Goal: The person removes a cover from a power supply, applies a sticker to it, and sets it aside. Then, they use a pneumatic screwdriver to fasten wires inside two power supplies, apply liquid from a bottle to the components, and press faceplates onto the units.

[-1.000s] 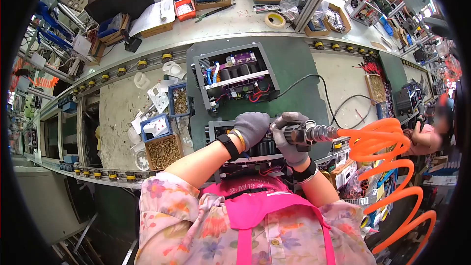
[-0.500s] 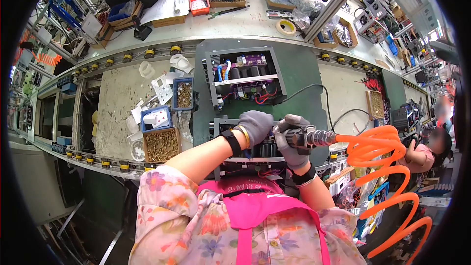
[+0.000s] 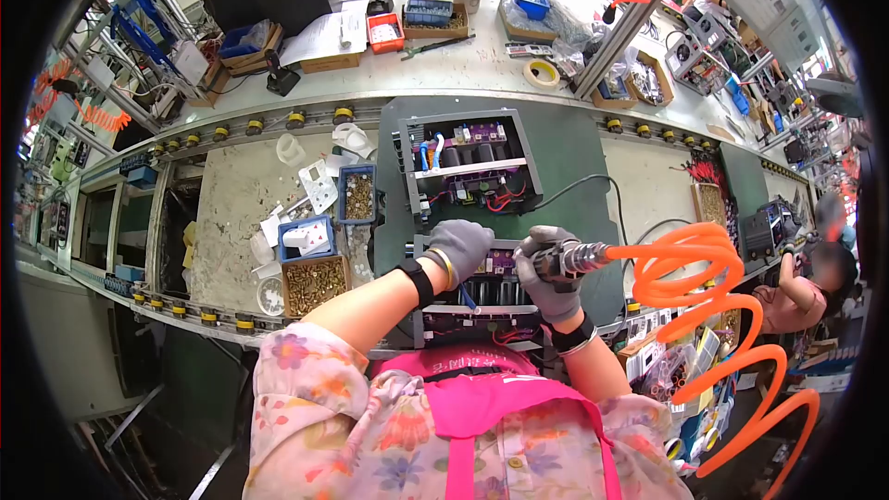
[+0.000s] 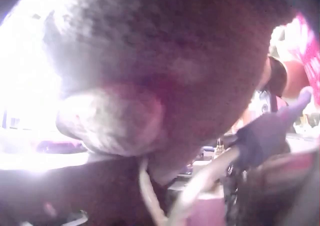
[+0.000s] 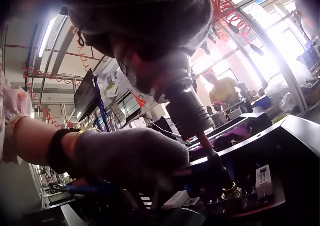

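In the head view, my gloved right hand (image 3: 551, 278) grips a pneumatic driver (image 3: 567, 260) with an orange coiled hose. The driver (image 5: 187, 113) points down in the right wrist view, its bit at a brass-coloured fastener (image 5: 231, 191) inside an open metal unit (image 5: 280, 136). My gloved left hand (image 3: 460, 248) lies over the left part of the nearer unit (image 3: 482, 322), fingers bent; what they hold, if anything, is hidden. A blue piece (image 3: 468, 298) shows below that hand. The left wrist view is blurred, with the glove (image 4: 175, 50) filling most of it.
A second open unit (image 3: 470, 165) with a black cable lies beyond on the green board (image 3: 574, 148). To the left are blue bins (image 3: 356, 194) and a carton of brass-coloured parts (image 3: 316, 285). The orange hose (image 3: 690, 259) loops at right; another person (image 3: 792, 296) is farther right.
My left hand has shifted slightly left, away from the driver, showing more of the purple circuit board between my hands. My right hand keeps its grip. The head view has shifted.
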A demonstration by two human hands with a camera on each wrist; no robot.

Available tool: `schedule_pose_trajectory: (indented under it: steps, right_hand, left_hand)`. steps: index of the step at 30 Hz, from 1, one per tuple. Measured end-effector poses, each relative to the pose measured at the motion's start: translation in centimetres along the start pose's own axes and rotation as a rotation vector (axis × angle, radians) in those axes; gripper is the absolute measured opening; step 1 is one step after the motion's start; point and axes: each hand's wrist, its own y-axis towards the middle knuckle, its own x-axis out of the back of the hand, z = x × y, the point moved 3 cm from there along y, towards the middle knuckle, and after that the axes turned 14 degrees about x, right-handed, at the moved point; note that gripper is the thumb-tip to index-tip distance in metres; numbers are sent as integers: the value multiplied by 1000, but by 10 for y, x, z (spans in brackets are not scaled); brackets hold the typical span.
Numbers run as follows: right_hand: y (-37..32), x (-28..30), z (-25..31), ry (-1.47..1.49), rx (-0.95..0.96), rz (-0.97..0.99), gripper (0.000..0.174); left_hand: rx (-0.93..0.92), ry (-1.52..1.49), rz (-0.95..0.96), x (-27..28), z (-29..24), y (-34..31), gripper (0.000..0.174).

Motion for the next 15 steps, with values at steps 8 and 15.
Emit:
schedule_pose_trajectory:
  steps: [8, 15]
  right_hand:
    - [8, -8, 7, 102, 19, -44, 49]
    - [30, 1, 39, 160, -23, -245, 50]
  left_hand:
    - [283, -1012, 225, 23, 32, -22, 25]
    - [289, -1959, 478, 12, 13, -75, 21]
